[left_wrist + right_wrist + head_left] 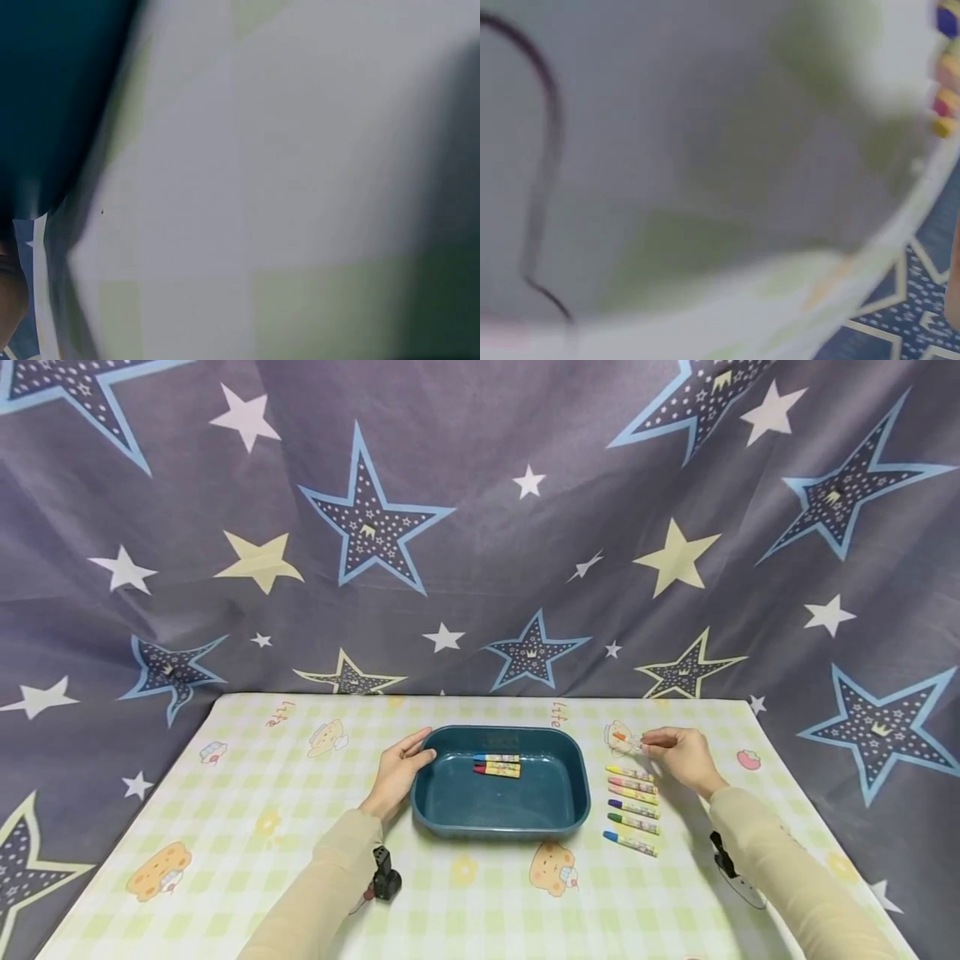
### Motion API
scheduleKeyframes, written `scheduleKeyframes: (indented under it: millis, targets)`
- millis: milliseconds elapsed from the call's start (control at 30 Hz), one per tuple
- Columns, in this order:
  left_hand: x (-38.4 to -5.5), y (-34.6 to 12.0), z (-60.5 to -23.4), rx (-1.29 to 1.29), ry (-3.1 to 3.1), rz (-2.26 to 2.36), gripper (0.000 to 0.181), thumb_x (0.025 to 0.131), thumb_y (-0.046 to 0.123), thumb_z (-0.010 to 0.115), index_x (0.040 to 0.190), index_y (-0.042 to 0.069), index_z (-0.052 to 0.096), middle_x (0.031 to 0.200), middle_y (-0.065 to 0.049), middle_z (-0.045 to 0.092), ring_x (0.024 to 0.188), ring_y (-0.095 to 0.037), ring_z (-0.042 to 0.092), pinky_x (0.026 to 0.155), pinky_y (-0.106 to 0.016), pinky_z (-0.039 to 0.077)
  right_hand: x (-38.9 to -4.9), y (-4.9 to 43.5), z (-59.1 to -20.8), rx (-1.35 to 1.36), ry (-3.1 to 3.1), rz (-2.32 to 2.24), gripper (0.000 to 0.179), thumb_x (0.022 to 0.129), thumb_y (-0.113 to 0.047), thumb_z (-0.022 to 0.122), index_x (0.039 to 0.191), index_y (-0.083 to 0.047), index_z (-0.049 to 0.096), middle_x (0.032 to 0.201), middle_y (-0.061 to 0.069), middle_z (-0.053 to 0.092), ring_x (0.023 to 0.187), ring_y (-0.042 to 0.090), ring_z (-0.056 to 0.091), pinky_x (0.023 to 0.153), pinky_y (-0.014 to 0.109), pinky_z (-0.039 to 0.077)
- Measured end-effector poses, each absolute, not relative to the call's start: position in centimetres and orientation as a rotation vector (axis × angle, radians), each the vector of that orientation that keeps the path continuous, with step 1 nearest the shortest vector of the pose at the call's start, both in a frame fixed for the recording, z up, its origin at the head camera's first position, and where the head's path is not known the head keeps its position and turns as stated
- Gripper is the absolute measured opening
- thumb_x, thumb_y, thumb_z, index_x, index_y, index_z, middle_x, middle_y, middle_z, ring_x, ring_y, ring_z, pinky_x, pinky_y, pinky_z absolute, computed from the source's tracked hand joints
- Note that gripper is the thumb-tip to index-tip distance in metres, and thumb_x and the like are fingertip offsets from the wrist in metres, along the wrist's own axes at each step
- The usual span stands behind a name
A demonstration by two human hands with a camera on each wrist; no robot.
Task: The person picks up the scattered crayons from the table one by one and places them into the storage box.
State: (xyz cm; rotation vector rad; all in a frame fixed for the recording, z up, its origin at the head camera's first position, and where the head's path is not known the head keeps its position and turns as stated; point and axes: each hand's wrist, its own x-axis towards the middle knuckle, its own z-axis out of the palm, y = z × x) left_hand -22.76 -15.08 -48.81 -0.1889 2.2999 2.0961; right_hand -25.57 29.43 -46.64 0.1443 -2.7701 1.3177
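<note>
A dark teal tray (495, 817) stands on the table, with a blue crayon (497, 758) and red crayons (497, 769) lying inside it. My left hand (396, 775) grips the tray's left end, thumb over the rim. Beyond the tray's right side, my right hand (684, 758) pinches a crayon with an orange tip (619, 737) just above the cloth. Below that hand lies a column of crayons, from a yellow crayon (630, 772) through pink, purple and green crayons (633, 823) to a blue crayon (630, 843). The left wrist view catches the tray's side (60, 97).
A checked green-and-white tablecloth (247, 843) with printed bears and flowers covers the table. Behind it hangs a grey curtain (465, 552) with stars. Small black devices (386, 877) sit at both wrists; a thin dark cord (547, 135) crosses the right wrist view.
</note>
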Motion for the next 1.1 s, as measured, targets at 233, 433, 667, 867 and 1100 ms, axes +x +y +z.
scheduleKeyframes:
  millis: [233,433,667,867,1100]
  targets:
    - [-22.5,-15.4,-48.9,-0.202,2.296,2.093,0.048,0.085,0.012,0.061,0.132,0.01,0.051,0.135,-0.014,0.049,0.129,-0.026,0.041,0.104,-0.04,0.037,-25.9,27.6,-43.5,0.208,-2.719,1.406,0.031,0.083,-0.015,0.067,0.107,0.004,0.065,0.103,0.021,0.066,0.075,-0.007,0.061,0.071,0.013,0.052]
    - [-22.7,-15.3,-48.8,-0.203,2.296,2.102,0.048,0.085,0.014,0.061,0.133,0.01,0.05,0.136,-0.013,0.048,0.131,-0.025,0.038,0.106,-0.039,0.035,-26.0,24.7,-41.8,0.317,-2.702,1.466,0.028,0.082,-0.016,0.069,0.104,0.001,0.068,0.103,0.019,0.067,0.078,-0.003,0.064,0.071,0.02,0.054]
    - [-22.7,-15.2,-48.7,-0.198,2.273,2.12,0.047,0.085,0.012,0.061,0.131,0.01,0.052,0.134,-0.013,0.05,0.13,-0.025,0.04,0.105,-0.039,0.036,-26.2,21.3,-41.2,0.366,-2.697,1.525,0.028,0.081,-0.016,0.07,0.103,-0.001,0.069,0.102,0.018,0.068,0.084,0.012,0.068,0.072,0.025,0.055]
    - [-22.8,-15.4,-48.5,-0.194,2.283,2.123,0.047,0.086,0.012,0.061,0.131,0.01,0.052,0.135,-0.013,0.05,0.13,-0.025,0.04,0.106,-0.039,0.036,-26.5,18.2,-41.1,0.433,-2.645,1.598,0.025,0.079,-0.01,0.071,0.101,0.002,0.07,0.1,0.018,0.068,0.084,0.016,0.068,0.073,0.025,0.055]
    - [-22.6,-15.2,-48.5,-0.2,2.281,2.102,0.048,0.086,0.011,0.06,0.133,0.009,0.05,0.135,-0.014,0.049,0.13,-0.024,0.039,0.105,-0.04,0.036,-25.3,15.0,-40.9,0.516,-2.664,1.684,0.024,0.08,-0.005,0.068,0.102,0.003,0.069,0.098,0.019,0.069,0.088,0.024,0.068,0.077,0.03,0.055]
